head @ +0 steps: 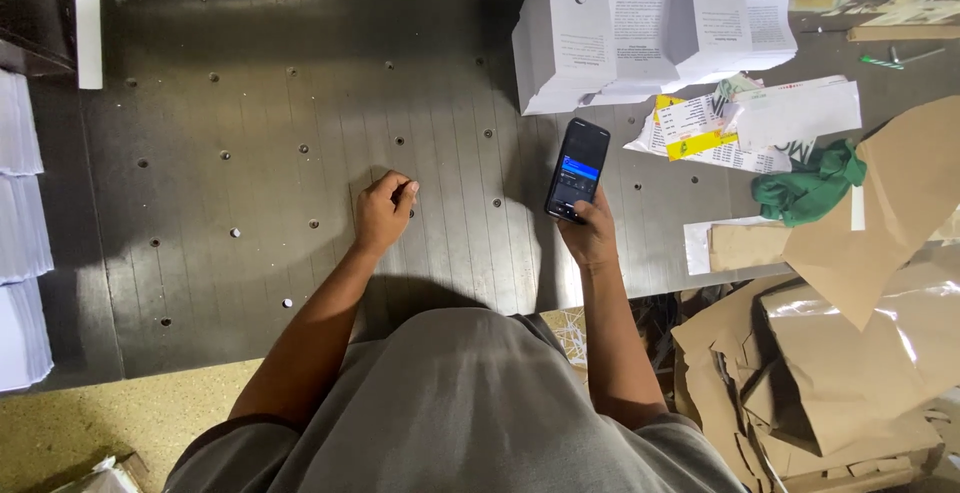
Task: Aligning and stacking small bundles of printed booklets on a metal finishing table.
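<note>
— What is the person doing right now, seen from the camera on the head?

— The right hand (590, 233) holds a dark phone (577, 169) upright, fingers wrapped round its bottom end. The screen is lit and faces up. I'd say the person is looking at it, and paper work is on hold.

— And the other hand?

— The left hand (385, 211) rests on the dark metal table (250, 153), near the middle. It is curled into a loose fist. I cannot tell if something small is pinched in it.

— Where is the phone over the table?

— Above the right part, closer to the front edge than to the back one.

— What would a next move need, you think?

— My guess: the right hand must put the phone down first, since it is full.

— Any boxes or bags with things in them?

— No real box. At the back right corner stand stacks of white printed paper (620, 38). Just beside them lie loose sheets with a yellow patch (700, 128), then a green cloth (810, 188). Off the right edge, brown paper wrappers (850, 373) lie torn open; I can't see anything inside. More white piles (20, 233) run along the left edge.
</note>
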